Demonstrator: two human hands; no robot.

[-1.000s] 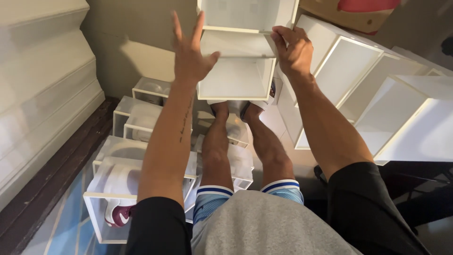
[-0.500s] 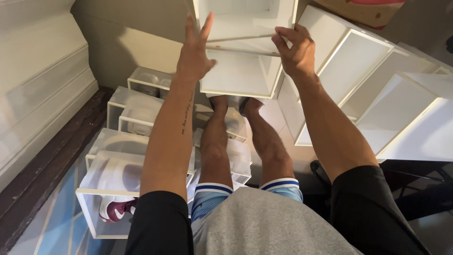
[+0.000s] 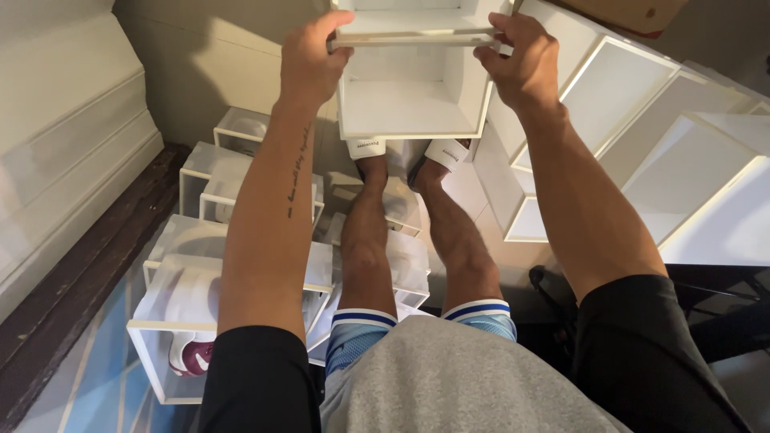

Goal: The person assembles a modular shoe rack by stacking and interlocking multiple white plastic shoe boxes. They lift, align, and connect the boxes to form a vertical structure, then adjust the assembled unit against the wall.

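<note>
Head view: looking down past both forearms.
Left hand: fingers clenched on the left end of a white panel.
Right hand: fingers gripping its right end.
Panel: level — across the open white box, above the feet.
Floor: clear shoe boxes, stacked at left.

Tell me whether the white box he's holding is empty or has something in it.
Empty. The white box between the left hand and right hand shows only bare white inside.
</note>
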